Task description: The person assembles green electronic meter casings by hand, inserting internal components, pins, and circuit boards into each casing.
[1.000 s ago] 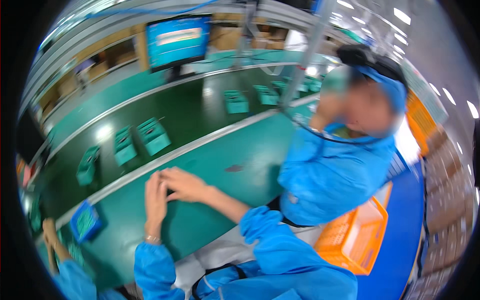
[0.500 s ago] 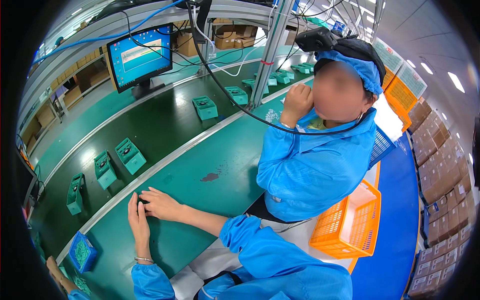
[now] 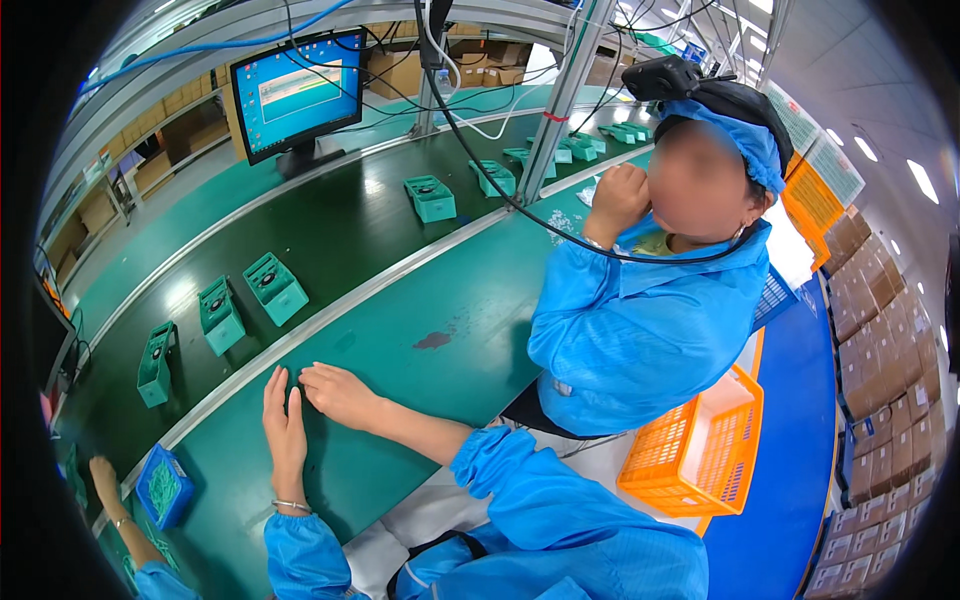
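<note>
My left hand (image 3: 285, 432) rests near the bench edge beside the belt, its fingers stretched out and nothing in it. Just right of it lies my right hand (image 3: 342, 394), fingers loosely bent, with no object visible in it. The fingertips of the two hands are close, with a narrow gap between them. Both are over the green bench top (image 3: 400, 450). Beyond the metal rail, green plastic housings with round black parts sit on the dark green belt; the nearest are one housing (image 3: 276, 288), a second (image 3: 221, 315) and a third (image 3: 155, 365).
A blue tray (image 3: 165, 486) of small green pieces stands left of my hands, beside another person's hand (image 3: 104, 482). At right sits a co-worker in a blue smock (image 3: 650, 320). An orange crate (image 3: 690, 450) stands below. A monitor (image 3: 298, 95) and hanging black cable are beyond.
The view has shifted slightly. My right hand has drawn a little away from the left, its fingers more bent. The other person's hand at lower left has moved toward the belt.
</note>
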{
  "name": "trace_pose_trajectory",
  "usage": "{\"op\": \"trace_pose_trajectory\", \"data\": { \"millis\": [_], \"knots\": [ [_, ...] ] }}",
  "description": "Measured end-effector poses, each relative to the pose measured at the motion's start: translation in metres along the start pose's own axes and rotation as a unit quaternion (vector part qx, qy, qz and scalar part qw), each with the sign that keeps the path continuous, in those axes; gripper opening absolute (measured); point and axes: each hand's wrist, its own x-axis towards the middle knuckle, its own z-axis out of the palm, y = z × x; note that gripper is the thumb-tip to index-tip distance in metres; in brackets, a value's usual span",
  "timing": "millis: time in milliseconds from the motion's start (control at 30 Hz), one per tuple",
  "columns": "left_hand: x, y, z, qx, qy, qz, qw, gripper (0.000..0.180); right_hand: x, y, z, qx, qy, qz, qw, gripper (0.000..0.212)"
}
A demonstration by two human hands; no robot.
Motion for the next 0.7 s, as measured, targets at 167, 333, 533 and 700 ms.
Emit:
{"op": "trace_pose_trajectory", "data": {
  "millis": [167,333,533,700],
  "knots": [
    [-0.002,-0.001,-0.003,0.022,-0.001,0.009,1.0,0.043,-0.001,0.0,-0.006,-0.02,0.06,-0.002,0.998,0.013],
    [-0.004,0.003,-0.004,0.032,-0.002,0.01,0.999,0.042,-0.001,-0.003,-0.009,-0.039,0.071,-0.031,0.996,0.014],
    [0.001,-0.013,-0.005,0.078,-0.008,0.052,0.996,0.041,0.003,-0.003,-0.012,-0.026,0.093,-0.025,0.995,0.012],
    [-0.002,-0.013,-0.007,0.093,-0.02,0.068,0.993,0.041,0.005,-0.005,-0.013,-0.022,0.09,-0.013,0.996,0.007]
  ]
}}
